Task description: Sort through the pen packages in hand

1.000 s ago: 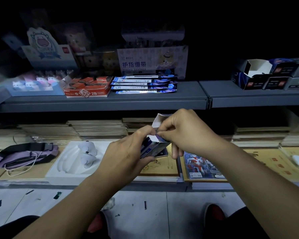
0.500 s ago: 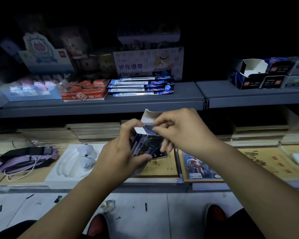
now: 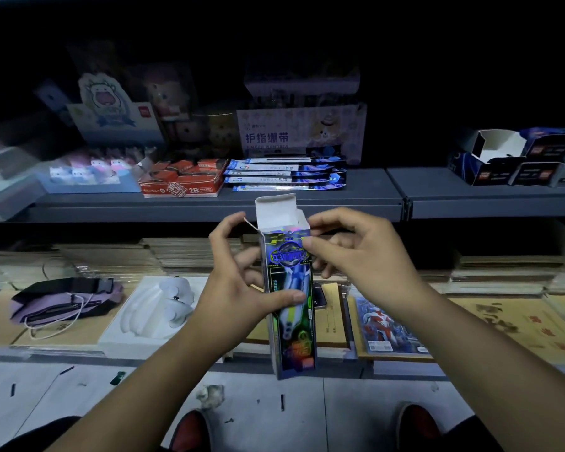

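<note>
I hold a tall, narrow holographic box (image 3: 292, 321) upright in front of the lower shelf. Its white top flap (image 3: 275, 207) stands open and the inside looks white. My left hand (image 3: 238, 288) grips the box's middle, thumb across its printed front and fingers behind. My right hand (image 3: 359, 252) pinches the box's upper right corner, thumb on the front and curled fingers behind.
A grey upper shelf (image 3: 209, 207) carries a red 2B box (image 3: 183, 181), blue packets (image 3: 287, 174) and dark boxes (image 3: 516, 158). On the lower shelf lie a purple pouch (image 3: 66, 301), a white tray (image 3: 150, 311), envelopes and a comic (image 3: 385, 324). Tiled floor and my shoes below.
The box has swung from tilted to upright with its printed front facing me. Its top flap now stands fully open, and my right hand has shifted to the upper right corner.
</note>
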Demonstrator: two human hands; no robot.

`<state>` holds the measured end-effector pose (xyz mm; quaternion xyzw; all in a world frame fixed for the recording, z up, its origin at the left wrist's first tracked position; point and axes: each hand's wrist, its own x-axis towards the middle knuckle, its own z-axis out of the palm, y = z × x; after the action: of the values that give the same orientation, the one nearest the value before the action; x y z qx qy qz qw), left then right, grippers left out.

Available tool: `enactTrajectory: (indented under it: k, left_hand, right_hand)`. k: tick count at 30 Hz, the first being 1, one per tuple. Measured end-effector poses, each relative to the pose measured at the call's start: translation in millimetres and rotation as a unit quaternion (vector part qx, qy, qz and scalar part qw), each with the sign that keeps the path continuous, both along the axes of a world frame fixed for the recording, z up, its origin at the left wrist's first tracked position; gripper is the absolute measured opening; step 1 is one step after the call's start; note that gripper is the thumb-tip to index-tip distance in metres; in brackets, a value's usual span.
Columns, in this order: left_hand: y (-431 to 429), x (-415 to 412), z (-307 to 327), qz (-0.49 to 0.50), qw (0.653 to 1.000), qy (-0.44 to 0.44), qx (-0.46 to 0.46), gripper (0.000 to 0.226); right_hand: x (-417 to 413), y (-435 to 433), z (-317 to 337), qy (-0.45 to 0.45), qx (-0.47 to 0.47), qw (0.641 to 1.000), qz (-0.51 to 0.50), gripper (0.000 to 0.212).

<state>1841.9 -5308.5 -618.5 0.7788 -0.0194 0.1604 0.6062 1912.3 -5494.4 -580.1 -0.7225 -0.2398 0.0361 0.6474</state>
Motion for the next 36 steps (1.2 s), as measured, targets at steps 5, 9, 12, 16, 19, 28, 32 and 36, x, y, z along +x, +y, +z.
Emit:
enactTrajectory:
  k: [5, 9, 12, 16, 19, 28, 32, 36]
  left_hand:
    - [1.2, -3.4, 0.2, -0.003, 1.000, -0.009, 0.028, 0.113]
    - [1.2, -4.5, -2.8, 0.033, 0.990, -0.034, 0.132, 0.111]
    - [2.6, -5.6, -2.4, 0.059, 0.981, -0.041, 0.180, 0.108]
    - [2.9, -7.2, -1.6, 0.084, 0.972, -0.034, 0.218, 0.109]
    - [1.7, -7.3, -1.3, 0.092, 0.966, -0.024, 0.242, 0.109]
    - [-0.1, -7.5, -0.9, 0.101, 0.932, -0.037, 0.347, 0.105]
    - [0.4, -7.0, -2.4, 0.106, 0.910, -0.074, 0.395, 0.106]
    - [0.8, -5.7, -5.4, 0.101, 0.890, -0.090, 0.434, 0.109]
  right_hand:
    - [-3.7, 0.1, 2.6, -0.105, -0.024, 0.993, -0.045, 0.025]
    - [-6.4, 0.2, 5.1, -0.219, -0.096, 0.970, -0.055, 0.011]
    - [-6.9, 1.1, 5.6, -0.224, -0.143, 0.961, -0.071, 0.005]
    - [-8.4, 2.5, 6.1, -0.214, -0.165, 0.960, -0.069, 0.008]
    - [-10.3, 2.6, 5.5, -0.240, -0.207, 0.948, -0.040, 0.009]
    - [-15.5, 2.3, 13.7, -0.256, -0.292, 0.921, -0.009, 0.024]
    - [-18.2, 3.5, 17.3, -0.239, -0.320, 0.917, -0.004, 0.024]
    - [-21.7, 2.0, 17.5, -0.123, -0.296, 0.946, 0.050, 0.027]
